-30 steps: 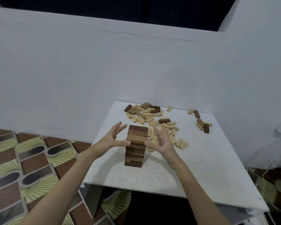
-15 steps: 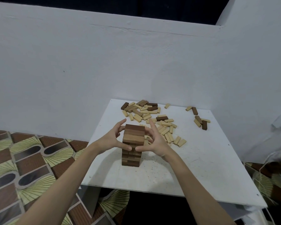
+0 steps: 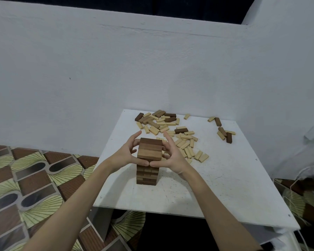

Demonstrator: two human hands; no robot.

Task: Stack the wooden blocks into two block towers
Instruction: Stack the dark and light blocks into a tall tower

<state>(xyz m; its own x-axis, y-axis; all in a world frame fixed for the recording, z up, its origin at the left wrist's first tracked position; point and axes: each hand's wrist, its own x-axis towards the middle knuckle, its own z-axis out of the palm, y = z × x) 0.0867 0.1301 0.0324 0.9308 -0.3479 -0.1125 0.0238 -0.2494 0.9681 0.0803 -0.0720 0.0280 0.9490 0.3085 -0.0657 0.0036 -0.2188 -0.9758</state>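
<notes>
Both hands cup the upright tower's top from opposite sides, left hand [image 3: 124, 156] and right hand [image 3: 170, 156] with fingers curled round it and thumbs meeting on its near face, while loose blocks [image 3: 170, 131] lie beyond, nearer the right hand.

White square table [image 3: 225, 187] pushed into the wall corner, top scuffed and speckled, sitting over a patterned tile floor [image 3: 25, 178]. Directly on it: one upright tower [image 3: 146, 175] of brown blocks near the front-left, a big loose pile of blocks [image 3: 163, 124] at the back (mostly pale, a few dark) trailing toward the middle, and a small separate cluster [image 3: 224, 133] of pale and dark blocks at the back right, well apart from the pile. One pale block [image 3: 186, 116] lies alone between pile and cluster.
</notes>
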